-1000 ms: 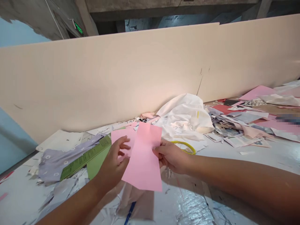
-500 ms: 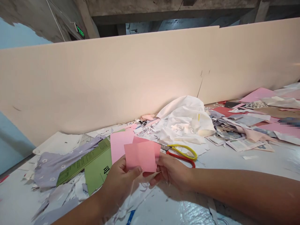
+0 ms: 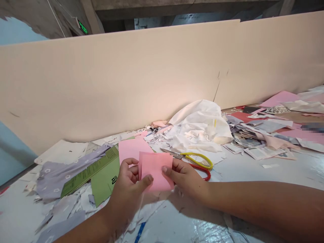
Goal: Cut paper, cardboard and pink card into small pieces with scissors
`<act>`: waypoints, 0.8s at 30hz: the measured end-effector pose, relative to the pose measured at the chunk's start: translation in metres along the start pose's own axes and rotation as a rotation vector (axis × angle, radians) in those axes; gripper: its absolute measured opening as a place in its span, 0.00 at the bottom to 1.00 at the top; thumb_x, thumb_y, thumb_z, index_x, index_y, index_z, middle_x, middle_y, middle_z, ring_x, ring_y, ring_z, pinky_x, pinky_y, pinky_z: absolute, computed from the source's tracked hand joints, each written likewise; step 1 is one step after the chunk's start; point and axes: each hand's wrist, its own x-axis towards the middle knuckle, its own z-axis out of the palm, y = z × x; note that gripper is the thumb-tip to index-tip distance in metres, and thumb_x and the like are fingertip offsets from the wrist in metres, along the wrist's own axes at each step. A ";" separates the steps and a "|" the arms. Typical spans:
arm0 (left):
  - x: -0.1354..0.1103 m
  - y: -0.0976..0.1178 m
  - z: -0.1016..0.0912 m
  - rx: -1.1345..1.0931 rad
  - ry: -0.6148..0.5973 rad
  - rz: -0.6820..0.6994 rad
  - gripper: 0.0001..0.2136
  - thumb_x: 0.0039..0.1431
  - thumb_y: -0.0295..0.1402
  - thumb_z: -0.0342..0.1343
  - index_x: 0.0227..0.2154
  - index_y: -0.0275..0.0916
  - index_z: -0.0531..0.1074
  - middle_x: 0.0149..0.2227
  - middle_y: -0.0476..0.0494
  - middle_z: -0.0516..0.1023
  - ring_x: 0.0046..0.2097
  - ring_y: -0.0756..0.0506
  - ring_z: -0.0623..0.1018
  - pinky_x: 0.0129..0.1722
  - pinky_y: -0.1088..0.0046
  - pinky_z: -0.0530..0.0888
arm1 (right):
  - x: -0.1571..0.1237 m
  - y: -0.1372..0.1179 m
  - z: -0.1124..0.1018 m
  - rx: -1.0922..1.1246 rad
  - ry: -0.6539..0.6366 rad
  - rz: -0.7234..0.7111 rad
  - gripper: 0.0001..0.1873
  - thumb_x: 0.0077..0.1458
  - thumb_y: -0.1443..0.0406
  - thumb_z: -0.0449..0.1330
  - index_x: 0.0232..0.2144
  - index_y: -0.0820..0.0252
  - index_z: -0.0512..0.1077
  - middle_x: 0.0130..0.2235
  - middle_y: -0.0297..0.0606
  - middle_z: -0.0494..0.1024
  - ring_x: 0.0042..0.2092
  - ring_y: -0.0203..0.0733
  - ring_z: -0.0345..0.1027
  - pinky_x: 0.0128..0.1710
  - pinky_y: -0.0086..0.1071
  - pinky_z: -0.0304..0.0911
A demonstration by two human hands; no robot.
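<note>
Two overlapping squares of pink paper (image 3: 157,172) are held up between my hands, their edges nearly lined up. My left hand (image 3: 131,184) grips the left side, thumb in front and fingers behind. On the right side, my right hand (image 3: 186,177) pinches the same squares with its thumb on the front face. Just behind my right hand lies a pair of scissors (image 3: 186,155) with one yellow and one red handle, blades pointing left. A larger pink sheet (image 3: 134,148) rests on the table behind the squares. Beside my left hand is a green printed card (image 3: 105,185).
A crumpled white sheet (image 3: 199,125) and paper scraps lie against the beige partition (image 3: 121,84). Mixed paper pieces (image 3: 263,135) are piled at the right. Purple flowered paper (image 3: 50,179) lies at the left, and a blue strip (image 3: 140,233) near the front edge.
The two pink squares, crossed at an angle before, now overlap almost evenly. My right thumb has come onto the front face. The scissors' blades now show. The view has shifted slightly.
</note>
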 end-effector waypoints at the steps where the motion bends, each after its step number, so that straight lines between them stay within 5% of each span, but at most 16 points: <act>1: -0.001 0.003 0.001 0.012 -0.010 -0.031 0.25 0.42 0.33 0.61 0.41 0.42 0.55 0.31 0.47 0.74 0.30 0.46 0.76 0.27 0.70 0.73 | 0.000 0.000 0.000 -0.015 0.014 0.004 0.17 0.42 0.56 0.62 0.30 0.64 0.70 0.28 0.34 0.72 0.29 0.34 0.64 0.29 0.29 0.60; 24: -0.003 0.004 0.003 0.157 -0.025 -0.075 0.17 0.44 0.37 0.59 0.37 0.38 0.65 0.26 0.48 0.77 0.26 0.48 0.75 0.25 0.74 0.72 | -0.001 0.004 -0.002 0.162 -0.017 0.065 0.15 0.44 0.59 0.62 0.34 0.64 0.71 0.31 0.38 0.74 0.30 0.36 0.66 0.30 0.30 0.61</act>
